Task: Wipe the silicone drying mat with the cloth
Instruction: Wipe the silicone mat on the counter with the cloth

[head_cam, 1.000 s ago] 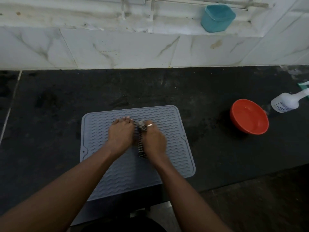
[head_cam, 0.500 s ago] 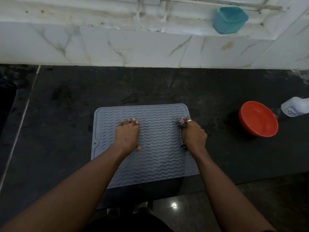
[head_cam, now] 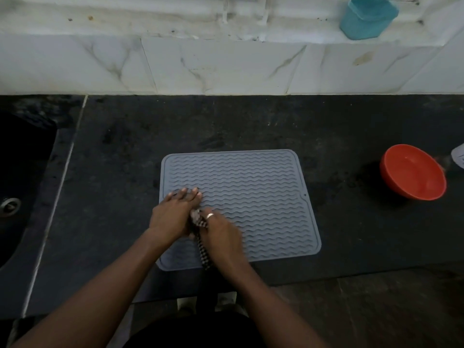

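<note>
A grey silicone drying mat (head_cam: 251, 187) with wavy ridges lies flat on the dark counter, its near edge at the counter's front. My left hand (head_cam: 173, 214) rests palm down on the mat's left side, fingers spread forward. Pressed against it, my right hand (head_cam: 221, 234), with a ring on one finger, grips a black-and-white checked cloth (head_cam: 203, 247) on the mat's near left part. Most of the cloth is hidden under my right hand; a strip trails toward the mat's front edge.
An orange bowl (head_cam: 413, 172) sits on the counter to the right, with part of a white bottle (head_cam: 458, 155) at the frame edge beyond it. A teal cup (head_cam: 366, 17) stands on the tiled ledge behind. A dark sink (head_cam: 17, 177) lies at far left.
My right hand has dragged the cloth from the mat's right edge back to its near left, meeting my left hand. My left hand sits nearer the mat's left edge.
</note>
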